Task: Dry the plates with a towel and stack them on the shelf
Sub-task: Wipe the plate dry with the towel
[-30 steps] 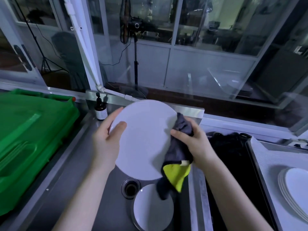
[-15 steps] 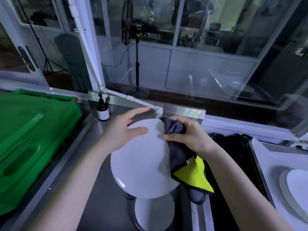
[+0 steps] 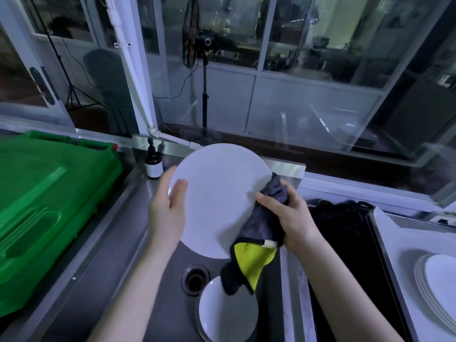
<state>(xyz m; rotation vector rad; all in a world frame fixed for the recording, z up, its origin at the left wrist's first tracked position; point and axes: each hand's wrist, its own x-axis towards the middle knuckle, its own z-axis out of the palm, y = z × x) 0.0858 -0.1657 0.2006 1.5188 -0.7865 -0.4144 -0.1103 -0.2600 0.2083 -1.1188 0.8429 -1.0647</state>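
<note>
While the left hand (image 3: 167, 213) grips the white plate (image 3: 217, 201) over the sink (image 3: 128, 280), the right hand (image 3: 288, 215) clutches the towel (image 3: 259, 230) against its rim.

left hand (image 3: 167, 213) was bare | right hand (image 3: 292, 218) bare too | left forearm (image 3: 128, 292) and right forearm (image 3: 345, 290) were bare all the way to the frame's bottom edge
</note>
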